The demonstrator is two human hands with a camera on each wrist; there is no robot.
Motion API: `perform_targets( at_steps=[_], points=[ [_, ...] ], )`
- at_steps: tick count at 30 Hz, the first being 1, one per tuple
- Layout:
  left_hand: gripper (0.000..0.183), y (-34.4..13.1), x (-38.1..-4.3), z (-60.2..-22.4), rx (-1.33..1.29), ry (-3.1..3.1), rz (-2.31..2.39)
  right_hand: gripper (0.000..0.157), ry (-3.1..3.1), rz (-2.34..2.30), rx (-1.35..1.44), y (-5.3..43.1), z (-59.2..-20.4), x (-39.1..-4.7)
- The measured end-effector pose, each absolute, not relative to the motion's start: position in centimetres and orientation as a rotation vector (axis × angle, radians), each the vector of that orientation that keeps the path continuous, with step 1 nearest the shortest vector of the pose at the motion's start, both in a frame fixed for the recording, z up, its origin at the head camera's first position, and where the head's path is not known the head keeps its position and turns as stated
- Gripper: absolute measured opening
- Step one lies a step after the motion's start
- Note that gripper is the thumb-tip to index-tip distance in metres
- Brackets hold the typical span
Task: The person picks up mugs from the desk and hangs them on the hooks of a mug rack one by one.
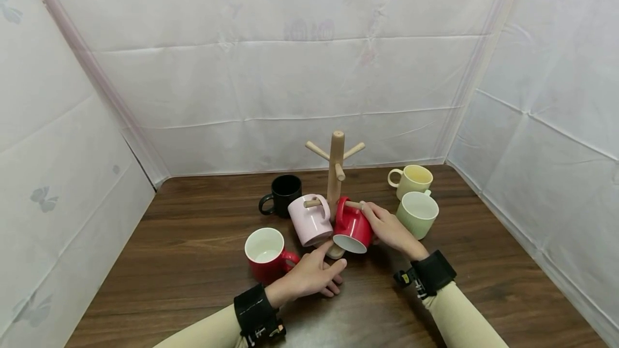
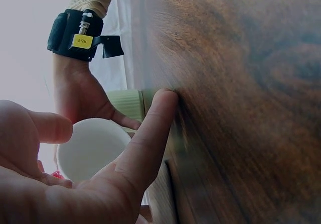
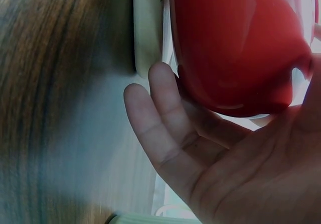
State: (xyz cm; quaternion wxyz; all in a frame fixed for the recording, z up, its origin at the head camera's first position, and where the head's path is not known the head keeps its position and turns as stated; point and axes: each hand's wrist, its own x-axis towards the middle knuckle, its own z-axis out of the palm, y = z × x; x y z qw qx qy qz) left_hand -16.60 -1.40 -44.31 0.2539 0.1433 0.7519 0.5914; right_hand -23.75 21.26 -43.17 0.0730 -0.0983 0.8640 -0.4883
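Observation:
A wooden mug tree [image 1: 337,176] stands mid-table, a pink mug [image 1: 309,224] hanging tilted on its lower left peg. The red mug [image 1: 357,227] with a white inside hangs by its handle on the lower right peg, mouth tipped down. My right hand [image 1: 389,230] holds this mug from its right side; in the right wrist view two fingers [image 3: 150,113] stick out below the red wall. My left hand [image 1: 311,273] is at the front of the base [image 1: 336,252], index finger stretched toward it under the pink mug, the other fingers loose. Nothing is in its grasp.
A red mug with a white inside [image 1: 266,262] stands left of my left hand. Behind it is a black mug [image 1: 286,193]. A yellow mug [image 1: 415,179] and a pale green mug [image 1: 418,216] stand at the right. White sheeting [image 1: 290,85] walls the table's back and sides.

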Motion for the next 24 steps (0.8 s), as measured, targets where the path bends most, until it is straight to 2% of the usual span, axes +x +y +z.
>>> perform_targets(
  at_steps=[14, 24],
  points=[
    [0.069, -1.28, -16.26, -44.37, 0.415, 2.079, 1.592, 0.050, 2.711, -1.378, -0.350, 21.37, -42.45, -23.40],
    [0.067, -1.50, -15.76, -44.34, 0.473, 2.111, 1.534, 0.047, 2.886, -1.196, -0.505, 21.62, -42.30, -23.16]
  ],
)
